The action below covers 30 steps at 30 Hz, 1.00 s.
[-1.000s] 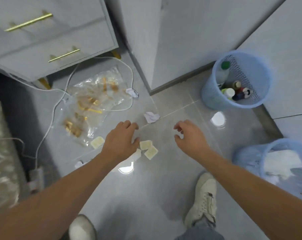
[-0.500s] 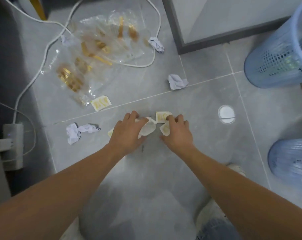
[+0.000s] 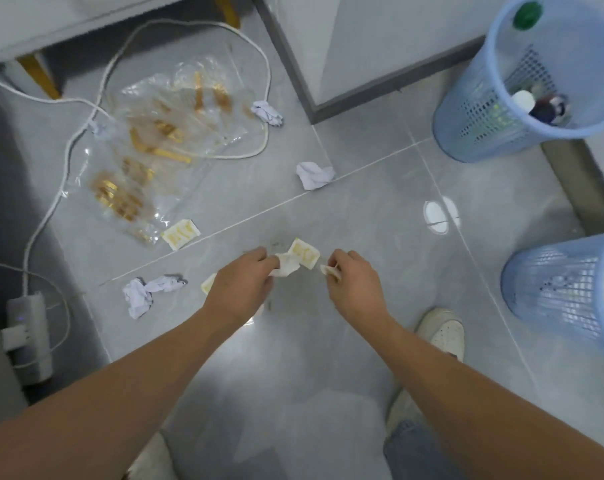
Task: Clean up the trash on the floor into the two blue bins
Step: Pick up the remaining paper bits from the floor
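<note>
My left hand pinches a crumpled white wrapper just above the grey floor. My right hand is closed on a small cream packet. Between the two hands lies a flat cream packet. Another cream packet lies to the left, and one more peeks out beside my left wrist. Crumpled white paper balls are scattered around. A blue bin with bottles stands far right; a second blue bin with white paper stands near right.
A clear plastic bag with gold pieces lies on the floor at the left, looped by a white cable running to a power strip. A cabinet corner juts in at the top. My white shoe stands beside the near bin.
Both hands reached down to the cream packets, closed on them, and have now drawn slightly apart, each holding a piece. The view has pulled back, showing both bins.
</note>
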Available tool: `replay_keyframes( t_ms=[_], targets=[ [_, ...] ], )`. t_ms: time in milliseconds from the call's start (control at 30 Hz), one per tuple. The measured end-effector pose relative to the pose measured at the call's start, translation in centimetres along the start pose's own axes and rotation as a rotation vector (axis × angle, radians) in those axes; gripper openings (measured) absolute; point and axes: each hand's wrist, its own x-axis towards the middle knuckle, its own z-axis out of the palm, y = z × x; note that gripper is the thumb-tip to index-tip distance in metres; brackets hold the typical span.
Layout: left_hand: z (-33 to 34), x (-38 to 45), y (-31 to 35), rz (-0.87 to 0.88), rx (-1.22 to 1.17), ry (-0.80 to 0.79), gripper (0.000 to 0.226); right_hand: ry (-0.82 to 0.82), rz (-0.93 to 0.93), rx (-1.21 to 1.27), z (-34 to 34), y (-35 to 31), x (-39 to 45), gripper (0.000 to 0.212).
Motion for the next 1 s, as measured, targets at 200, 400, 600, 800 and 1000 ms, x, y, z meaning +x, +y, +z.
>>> replay_keyframes(
  t_ms=[200,400,600,800,1000],
  targets=[
    [-10.3,-0.9,12.6,0.16,0.016,-0.055,0.016,0.181,0.174,0.145,-12.1,-0.9,-6.2,0.007],
    [-11.9,2.9,29.5,0.332,-0.02,-0.017,0.008,0.428,0.336,0.303,-24.0,5.9,-10.3,0.006],
    [-4.5,6.7,45.2,0.433,-0.04,-0.039,0.016,0.553,0.489,0.287,-31.7,19.0,-13.4,0.004],
    [3.0,10.3,52.7,0.345,0.136,-0.256,0.033,0.313,0.525,0.141,-33.1,28.7,-14.2,0.03],
    [2.5,8.7,49.0,0.351,0.044,-0.126,0.044,0.368,0.453,0.076,-31.9,26.4,-14.2,0.032]
  ],
)
